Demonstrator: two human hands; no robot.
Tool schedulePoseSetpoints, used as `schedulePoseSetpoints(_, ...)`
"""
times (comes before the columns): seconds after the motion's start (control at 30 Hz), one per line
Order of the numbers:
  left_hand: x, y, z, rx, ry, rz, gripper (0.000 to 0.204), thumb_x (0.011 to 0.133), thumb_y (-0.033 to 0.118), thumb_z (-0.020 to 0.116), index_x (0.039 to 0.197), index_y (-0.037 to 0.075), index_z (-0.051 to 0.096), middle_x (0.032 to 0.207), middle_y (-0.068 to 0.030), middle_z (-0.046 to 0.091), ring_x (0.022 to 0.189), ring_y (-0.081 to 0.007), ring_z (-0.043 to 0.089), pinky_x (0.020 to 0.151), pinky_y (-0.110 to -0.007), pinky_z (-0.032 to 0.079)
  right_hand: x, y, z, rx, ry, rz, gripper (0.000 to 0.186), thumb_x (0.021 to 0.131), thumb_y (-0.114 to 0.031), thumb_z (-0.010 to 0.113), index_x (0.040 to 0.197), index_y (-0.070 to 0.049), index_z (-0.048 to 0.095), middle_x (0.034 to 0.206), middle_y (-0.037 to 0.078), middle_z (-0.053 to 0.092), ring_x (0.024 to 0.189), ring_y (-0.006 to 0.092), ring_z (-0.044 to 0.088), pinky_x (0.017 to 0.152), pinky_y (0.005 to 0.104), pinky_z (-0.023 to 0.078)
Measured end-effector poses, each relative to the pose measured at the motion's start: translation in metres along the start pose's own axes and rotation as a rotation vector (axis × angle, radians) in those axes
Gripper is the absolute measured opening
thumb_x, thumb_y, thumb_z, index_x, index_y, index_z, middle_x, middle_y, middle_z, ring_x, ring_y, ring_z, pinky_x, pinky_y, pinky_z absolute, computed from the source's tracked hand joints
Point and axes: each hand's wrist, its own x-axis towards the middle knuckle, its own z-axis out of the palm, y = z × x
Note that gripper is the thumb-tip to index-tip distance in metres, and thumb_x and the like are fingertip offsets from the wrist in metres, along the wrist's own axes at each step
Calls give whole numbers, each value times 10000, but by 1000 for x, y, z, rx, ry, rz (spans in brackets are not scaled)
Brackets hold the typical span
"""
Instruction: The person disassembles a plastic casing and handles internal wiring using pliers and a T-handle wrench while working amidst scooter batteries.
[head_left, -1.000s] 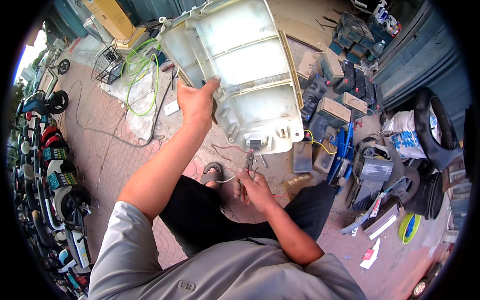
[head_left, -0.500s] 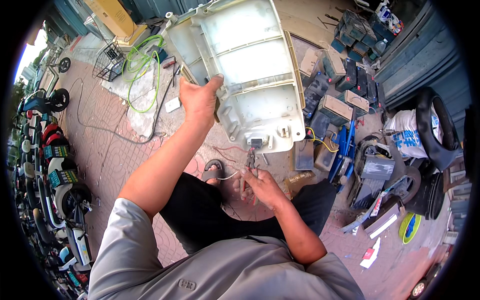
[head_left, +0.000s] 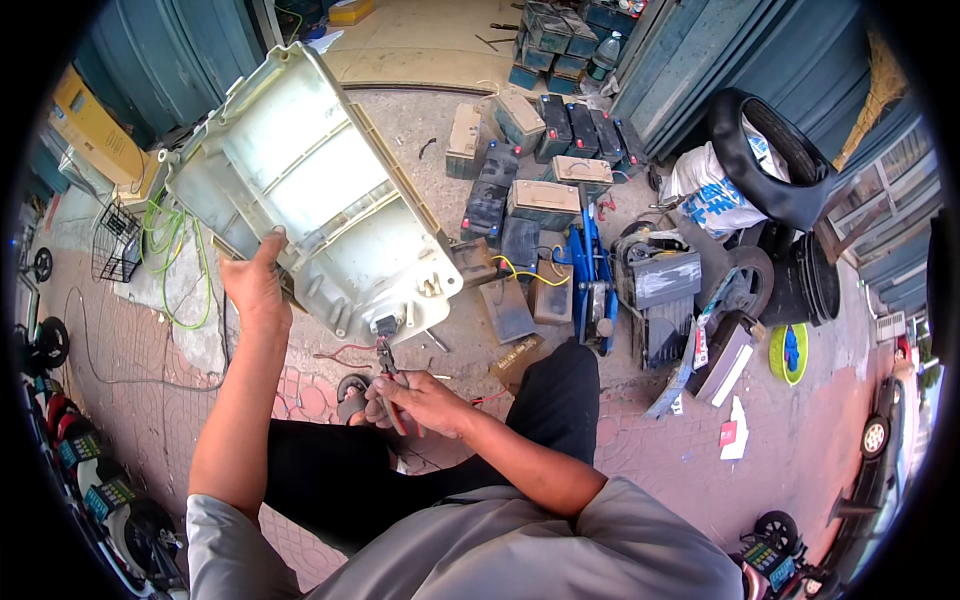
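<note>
My left hand (head_left: 258, 280) grips the left edge of a big off-white plastic casing (head_left: 325, 185), its thumb over the rim. The casing is tilted, its ribbed hollow inside facing me. At its lower end sits a small black socket (head_left: 386, 325). My right hand (head_left: 425, 398) is closed around a pair of pliers (head_left: 386, 357) with red handles. The jaws are right at the socket; whether they bite on it I cannot tell. A thin red wire (head_left: 345, 349) hangs beside them.
Several used batteries (head_left: 545, 208) stand beyond the casing, to the right. Near them are a blue metal frame (head_left: 592, 275), a black tyre (head_left: 765, 160) on a white sack (head_left: 715, 185) and a green basin (head_left: 789, 353). A green hose (head_left: 170, 250) lies coiled at left.
My view has swung to the right. The casing now leans more to the left in the picture. Both hands keep their grips, and the pliers stay at the black socket.
</note>
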Motion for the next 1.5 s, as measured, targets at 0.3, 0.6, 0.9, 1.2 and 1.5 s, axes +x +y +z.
schedulePoseSetpoints(0.3, 10, -19, -3, -14, -34, -128, 437, 809, 2, 789, 1211, -38, 620, 1014, -80, 707, 872, -194, 682, 809, -341, 549, 9, 19, 4, -7, 129, -122, 411, 1083, -403, 552, 905, -38, 610, 689, 12, 586, 526, 108, 598, 493, 287, 560)
schedulePoseSetpoints(0.6, 7, -13, -2, -4, -52, -195, 336, 817, 15, 781, 1113, -81, 653, 974, -110, 717, 841, -209, 698, 763, -351, 562, 20, 23, 6, -547, 457, -339, 422, 1040, -366, 630, 852, 11, 644, 653, 43, 605, 524, 136, 552, 479, 313, 472)
schedulePoseSetpoints(0.9, 2, -8, 9, -64, 60, -66, 436, 762, -21, 796, 1166, -32, 633, 1025, -104, 721, 889, -228, 697, 816, -385, 572, -24, -15, 4, -396, 130, -127, 355, 1068, -353, 593, 1083, -13, 695, 809, 64, 714, 603, 91, 589, 502, 252, 464)
schedulePoseSetpoints(1.2, 13, -5, -13, -199, -28, -458, 451, 773, 0, 780, 1190, -2, 608, 1051, -102, 697, 902, -255, 692, 814, -412, 582, -25, -42, -35, 123, 631, -395, 488, 1014, -477, 652, 1230, -40, 661, 896, 47, 697, 619, 79, 578, 471, 227, 435)
schedulePoseSetpoints(1.5, 2, -23, -15, -323, -401, -790, 456, 915, 142, 690, 1330, 9, 560, 1217, -129, 673, 1100, -307, 668, 1003, -479, 556, -31, -62, -44, 36, 559, -483, 551, 951, -551, 713, 1093, -36, 576, 779, 4, 573, 609, 86, 568, 475, 249, 455)
